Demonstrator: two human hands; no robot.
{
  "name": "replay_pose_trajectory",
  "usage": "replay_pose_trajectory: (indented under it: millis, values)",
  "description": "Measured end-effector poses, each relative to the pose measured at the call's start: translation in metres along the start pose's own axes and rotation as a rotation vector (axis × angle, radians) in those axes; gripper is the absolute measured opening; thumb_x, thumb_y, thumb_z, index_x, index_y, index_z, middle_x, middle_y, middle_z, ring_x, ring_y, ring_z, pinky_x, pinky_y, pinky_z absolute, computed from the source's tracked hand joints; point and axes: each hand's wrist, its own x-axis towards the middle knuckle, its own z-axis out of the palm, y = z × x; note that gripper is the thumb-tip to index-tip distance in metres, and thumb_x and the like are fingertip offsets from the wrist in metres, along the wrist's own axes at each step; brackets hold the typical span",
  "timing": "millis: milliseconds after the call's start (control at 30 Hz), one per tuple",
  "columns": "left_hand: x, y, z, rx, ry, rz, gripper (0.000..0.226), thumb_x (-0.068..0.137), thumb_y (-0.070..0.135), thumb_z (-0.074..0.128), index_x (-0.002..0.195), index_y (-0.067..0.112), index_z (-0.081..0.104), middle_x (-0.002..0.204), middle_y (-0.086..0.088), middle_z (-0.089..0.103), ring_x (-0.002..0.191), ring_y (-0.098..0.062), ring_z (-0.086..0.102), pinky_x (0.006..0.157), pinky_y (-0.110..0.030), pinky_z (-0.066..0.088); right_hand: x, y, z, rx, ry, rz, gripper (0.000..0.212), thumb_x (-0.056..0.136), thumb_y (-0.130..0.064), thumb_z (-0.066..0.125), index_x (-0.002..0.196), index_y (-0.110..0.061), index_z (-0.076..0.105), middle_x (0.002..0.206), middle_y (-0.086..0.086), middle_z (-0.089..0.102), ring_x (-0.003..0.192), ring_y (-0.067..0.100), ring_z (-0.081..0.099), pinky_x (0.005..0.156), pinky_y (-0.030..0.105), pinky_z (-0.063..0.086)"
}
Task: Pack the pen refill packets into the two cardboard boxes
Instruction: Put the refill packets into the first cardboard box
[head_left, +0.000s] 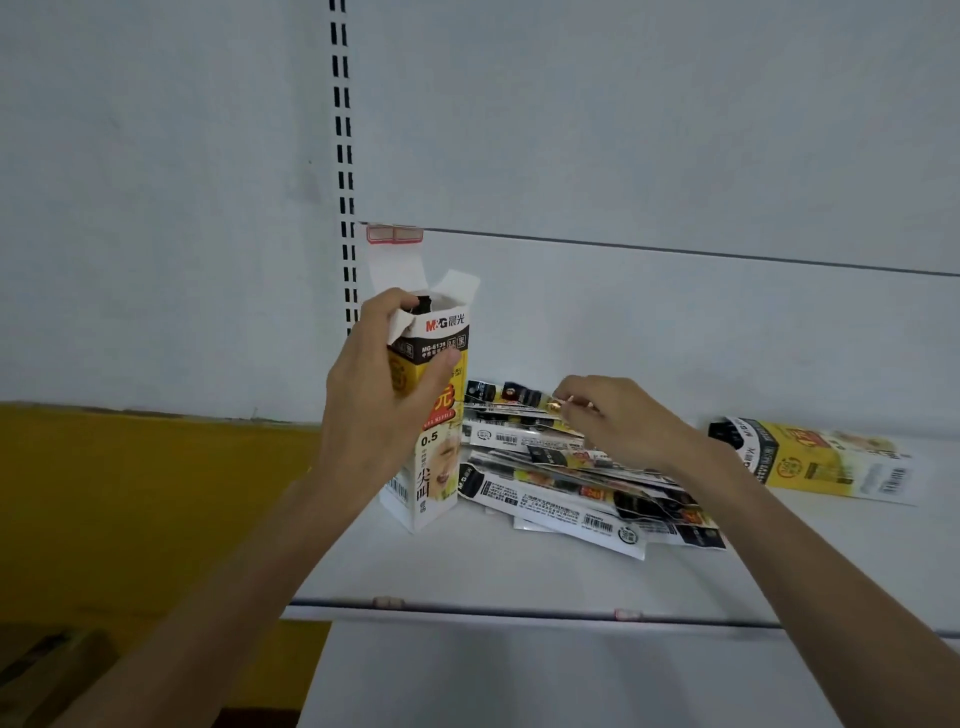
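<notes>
Packet pile (571, 488) print blurred; upright box (434, 467) interior hidden.

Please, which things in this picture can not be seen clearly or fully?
Head view, inside of the upright box: its walls and the left hand hide how many packets it holds.
Head view, right hand: its fingers curl over the pile of packets; whether they pinch one is too small to tell.
Head view, pile: packets overlap, so no count.
Head view, lying box: blurred; end open or closed unclear.
</notes>
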Motion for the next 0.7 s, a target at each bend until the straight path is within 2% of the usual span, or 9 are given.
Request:
replay_pose_trajectory:
  millis: [100,167,200,300,367,433,500,600,700]
  values:
    - [0.001,0.0,0.0,-0.022,-0.016,-0.02,0.036,0.084,0.031,0.06,0.107,0.041,0.033,0.091,0.022,0.056,0.077,0.008,0.059,0.058,-0.003,0.044,-0.004,0.002,-0.003,-0.024,-0.132,0.046,0.043,0.091,-0.036,0.054,0.129,-0.016,0.049,0.108,0.001,0.054,0.093,0.019,0.053,0.075,0.026,0.041]
    - [0.001,-0.001,0.001,-0.027,-0.019,-0.02,0.037,0.084,0.031,0.059,0.107,0.041,0.032,0.092,0.021,0.057,0.076,0.007,0.059,0.058,-0.004,0.044,-0.005,0.005,-0.003,-0.086,-0.23,0.117,0.059,0.085,-0.034,0.063,0.136,-0.014,0.043,0.126,0.002,0.051,0.116,0.02,0.048,0.09,0.026,0.04]
    - [0.001,-0.001,0.002,-0.03,-0.02,-0.019,0.037,0.085,0.03,0.059,0.107,0.041,0.031,0.092,0.018,0.058,0.076,0.004,0.06,0.058,-0.004,0.045,-0.004,0.006,-0.002,-0.106,-0.252,0.139,0.058,0.083,-0.032,0.066,0.134,-0.012,0.047,0.13,0.005,0.052,0.119,0.022,0.048,0.093,0.028,0.04]
    - [0.0,-0.001,0.003,-0.028,-0.026,-0.015,0.038,0.085,0.03,0.058,0.107,0.042,0.03,0.093,0.016,0.059,0.077,-0.001,0.061,0.058,-0.006,0.045,0.0,0.007,0.002,-0.084,-0.26,0.117,0.031,0.08,-0.025,0.069,0.101,-0.003,0.065,0.088,0.005,0.061,0.082,0.021,0.054,0.064,0.026,0.039]
    - [0.001,0.0,0.003,-0.032,-0.037,-0.02,0.038,0.085,0.031,0.059,0.106,0.043,0.03,0.091,0.02,0.058,0.076,0.001,0.061,0.057,-0.007,0.045,0.005,0.007,0.003,-0.086,-0.247,0.076,0.019,0.085,-0.02,0.062,0.089,-0.002,0.067,0.075,0.006,0.058,0.068,0.017,0.049,0.056,0.025,0.032]
    - [0.002,0.0,0.001,-0.039,-0.048,-0.023,0.038,0.083,0.033,0.06,0.104,0.045,0.031,0.09,0.024,0.056,0.077,0.007,0.06,0.058,-0.005,0.046,0.01,0.008,0.001,-0.088,-0.182,0.024,0.019,0.091,-0.016,0.052,0.077,-0.011,0.064,0.071,0.008,0.059,0.061,0.015,0.047,0.055,0.025,0.032]
    - [0.004,-0.001,-0.002,-0.042,-0.048,-0.017,0.038,0.082,0.033,0.062,0.101,0.049,0.033,0.09,0.025,0.056,0.08,0.012,0.058,0.06,-0.005,0.046,0.015,0.006,-0.002,-0.051,-0.049,-0.036,0.029,0.096,-0.013,0.045,0.068,-0.021,0.05,0.065,0.002,0.052,0.055,0.014,0.043,0.052,0.025,0.031]
    - [0.01,-0.001,-0.008,-0.033,-0.073,-0.002,0.04,0.081,0.032,0.064,0.101,0.048,0.034,0.088,0.028,0.053,0.079,0.022,0.052,0.058,-0.001,0.043,0.025,0.001,-0.009,0.043,0.225,-0.182,0.027,0.098,-0.009,0.039,0.072,-0.012,0.046,0.062,0.007,0.051,0.053,0.024,0.044,0.053,0.028,0.03]
    - [0.016,-0.001,-0.014,0.002,-0.131,-0.001,0.047,0.076,0.032,0.069,0.107,0.044,0.037,0.087,0.033,0.048,0.076,0.029,0.047,0.056,0.004,0.038,0.035,-0.015,-0.023,0.08,0.446,-0.275,0.029,0.098,-0.007,0.037,0.071,-0.016,0.043,0.059,0.002,0.047,0.053,0.024,0.041,0.05,0.024,0.028]
